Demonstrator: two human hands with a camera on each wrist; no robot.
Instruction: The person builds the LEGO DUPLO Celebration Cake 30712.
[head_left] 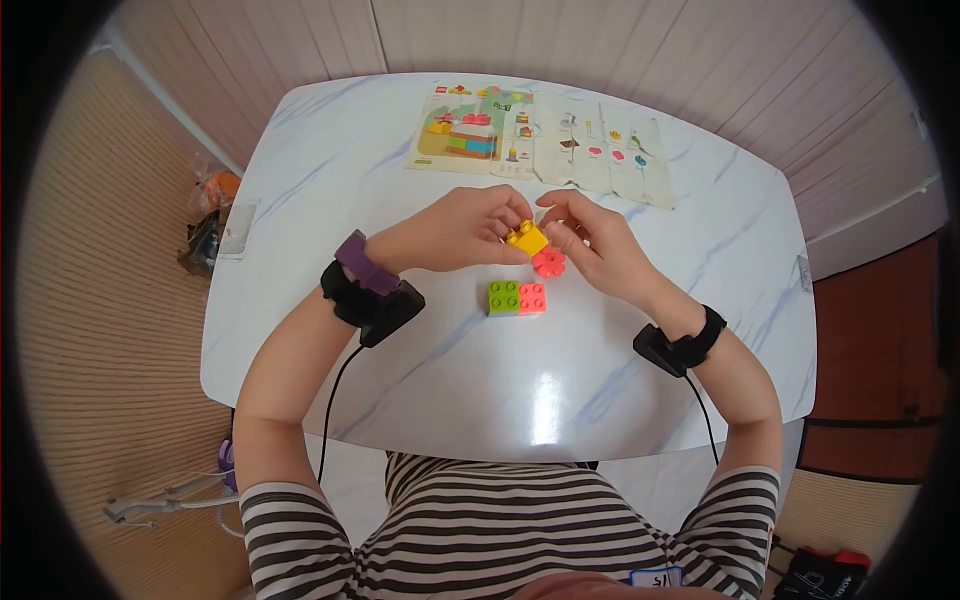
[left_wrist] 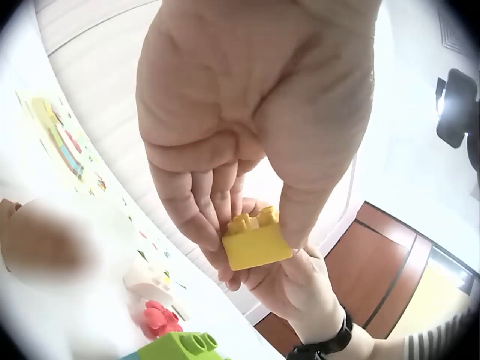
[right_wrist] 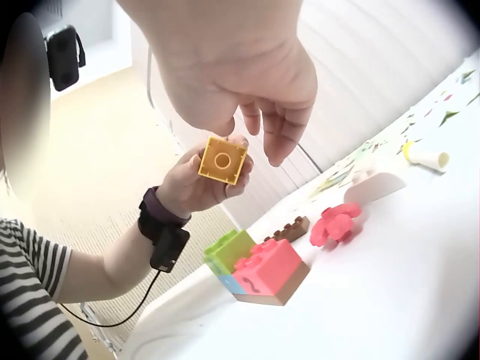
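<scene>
Between the thumb and fingers of my left hand (head_left: 465, 230) is a yellow toy building brick (head_left: 527, 238), pinched above the table. Its studs show in the left wrist view, and its hollow square underside (right_wrist: 223, 160) faces the right wrist camera. My right hand (head_left: 598, 245) hovers just beside the brick, fingers loosely bent and holding nothing. Below the hands lies a coral-red flower piece (head_left: 549, 263). Nearer to me stands a block stack (head_left: 518, 299) with green and pink studded bricks on top; the right wrist view shows blue and brown layers under them.
An unfolded picture sheet (head_left: 470, 150) lies along the far side of the marble-patterned table (head_left: 300, 200). Behind the stack, the right wrist view shows a brown brick (right_wrist: 291, 229), a white curved piece (right_wrist: 375, 188) and a white piece with a yellow end (right_wrist: 427, 157).
</scene>
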